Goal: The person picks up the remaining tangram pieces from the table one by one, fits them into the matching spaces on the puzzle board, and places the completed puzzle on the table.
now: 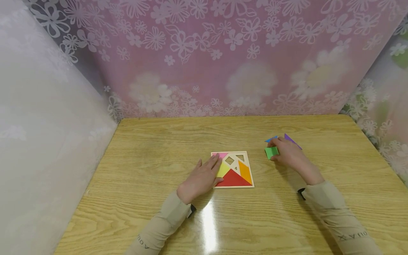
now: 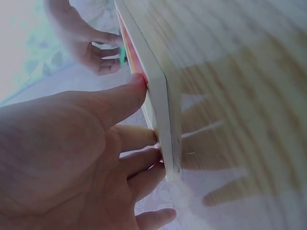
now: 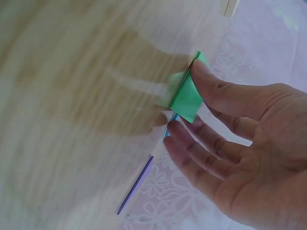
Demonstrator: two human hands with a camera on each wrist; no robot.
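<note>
While your left hand (image 1: 202,177) lies outstretched on a pale square board (image 1: 236,163), your right hand (image 1: 289,153) pinches a green square tile (image 1: 271,153).

Puzzle board (image 1: 237,163) on table (image 1: 153,159); tile (image 1: 271,153) to its right; two pieces (image 1: 271,139) (image 1: 289,138) behind tile, seemingly flat.

Dark lettering (image 1: 353,235) runs across the right sleeve (image 1: 341,214); an X and what looks like an A can be made out, the rest too slanted and creased to read surely. The left sleeve (image 1: 164,223) bears a shorter row of dark characters (image 1: 143,242), among them a likely O, with no whole word legible.
</note>
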